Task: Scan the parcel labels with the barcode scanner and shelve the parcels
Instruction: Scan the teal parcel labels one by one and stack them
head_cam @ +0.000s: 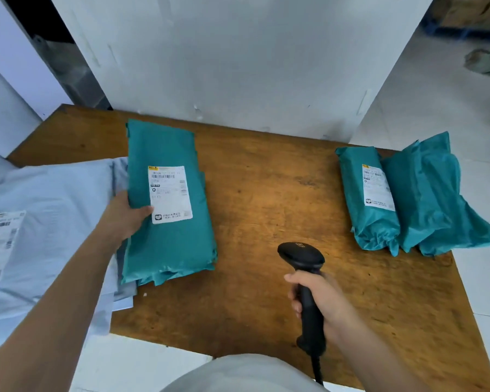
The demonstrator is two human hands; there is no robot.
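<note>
A teal parcel (169, 241) with a white label (170, 193) facing up lies left of centre on the wooden table (266, 193). My left hand (125, 216) grips its left edge, thumb on top beside the label. My right hand (320, 301) holds the handle of a black barcode scanner (303, 258) above the table's front middle, its head pointing away from me, to the right of the parcel. Two more teal parcels lie at the right: one (368, 199) with a label up, and a crumpled one (436, 199) against it.
A large pale blue-grey parcel (48, 222) with a label lies at the table's left edge, partly under the teal one. A white panel (238, 66) stands behind the table. The scanner's cable (317, 369) hangs toward my body. White floor lies to the right.
</note>
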